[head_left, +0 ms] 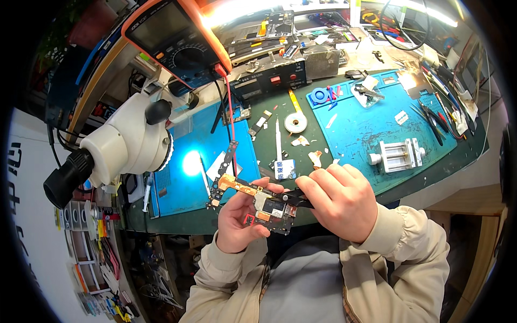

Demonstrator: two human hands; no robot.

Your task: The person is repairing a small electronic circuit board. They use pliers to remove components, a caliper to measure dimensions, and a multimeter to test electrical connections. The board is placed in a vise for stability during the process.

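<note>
Phone circuit-board assembly (pixel 265 203) hung, in the head view, over the surface's (pixel 261 151) near edge, its sides pinched between the left hand's (pixel 237 220) fingers. The right hand's (pixel 343 200) fingers curled tightly around black pliers (pixel 295 198) angled toward it.

Lit by glaring white strip lights (pixel 242 9) along the far side, with a bright pool of light (pixel 191 163) towards the left of the dark green workbench (pixel 267 144). Bounded at far left by a white panel (pixel 27 215) beside a cluttered storage rack (pixel 79 237); furnished at lower right with light-wood cabinetry (pixel 481 255).
</note>
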